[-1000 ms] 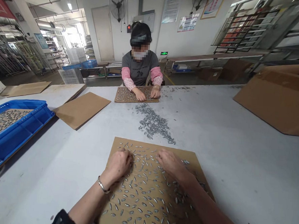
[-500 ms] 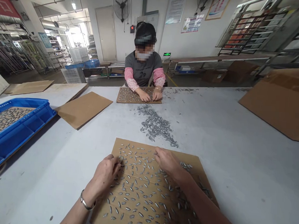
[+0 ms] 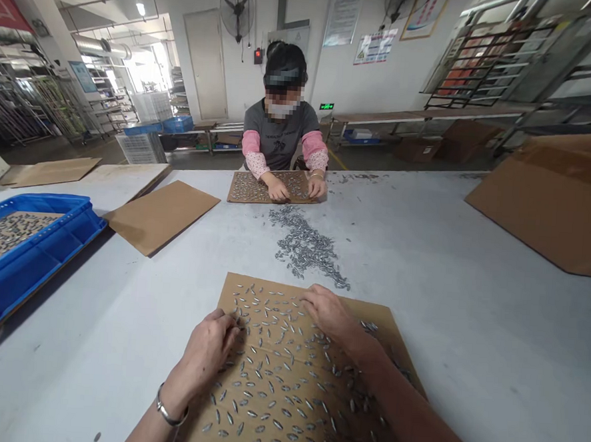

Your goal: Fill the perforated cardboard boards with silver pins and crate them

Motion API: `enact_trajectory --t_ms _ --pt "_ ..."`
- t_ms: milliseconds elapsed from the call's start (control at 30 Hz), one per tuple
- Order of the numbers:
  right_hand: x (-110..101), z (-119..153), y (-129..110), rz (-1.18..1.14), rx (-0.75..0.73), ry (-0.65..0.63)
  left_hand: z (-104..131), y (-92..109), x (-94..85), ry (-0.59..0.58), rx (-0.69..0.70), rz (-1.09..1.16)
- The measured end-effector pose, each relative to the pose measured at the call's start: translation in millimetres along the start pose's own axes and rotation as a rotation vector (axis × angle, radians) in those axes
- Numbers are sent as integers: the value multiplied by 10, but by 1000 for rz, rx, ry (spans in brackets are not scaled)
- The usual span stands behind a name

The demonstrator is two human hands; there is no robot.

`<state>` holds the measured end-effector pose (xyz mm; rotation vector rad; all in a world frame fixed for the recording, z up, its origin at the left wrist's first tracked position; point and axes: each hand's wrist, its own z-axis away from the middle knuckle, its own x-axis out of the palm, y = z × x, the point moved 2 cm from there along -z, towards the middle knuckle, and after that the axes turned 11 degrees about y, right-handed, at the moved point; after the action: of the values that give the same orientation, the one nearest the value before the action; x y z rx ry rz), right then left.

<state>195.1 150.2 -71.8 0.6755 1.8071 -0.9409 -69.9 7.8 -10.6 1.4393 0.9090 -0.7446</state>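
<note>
A brown cardboard sheet lies in front of me, covered with several small silvery oval pieces spread apart, denser towards its right side. Over the sheet's left edge is my left hand, its fingers pinched close to some pieces; what is between the fingertips is too small to make out. My right hand rests at the far edge of the sheet, fingers curled down by the upper pieces, fingertips partly hidden. Beyond the sheet a loose pile of the same pieces lies on the white table.
Across the table a person has both hands on another cardboard sheet with pieces. At left are a blue crate holding more pieces and a bare cardboard sheet. A large cardboard box is at right.
My right hand has shifted slightly up at the sheet's far edge, while my left hand stays nearly in place. The other person's hands have moved a little apart. The view has shifted slightly.
</note>
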Motion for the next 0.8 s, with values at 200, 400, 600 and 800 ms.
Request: enact_trajectory --t_ms 200,400,600,800 --pt "-178 224 102 27 51 -80 15 -66 -60 31 -3 -14" --pt "-216 403 222 119 114 -51 28 -93 -97 44 3 -46" --pt "-53 421 105 107 94 -110 22 -12 -47 22 1 -44" --pt "124 345 163 121 68 -103 30 122 3 -27 23 -26"
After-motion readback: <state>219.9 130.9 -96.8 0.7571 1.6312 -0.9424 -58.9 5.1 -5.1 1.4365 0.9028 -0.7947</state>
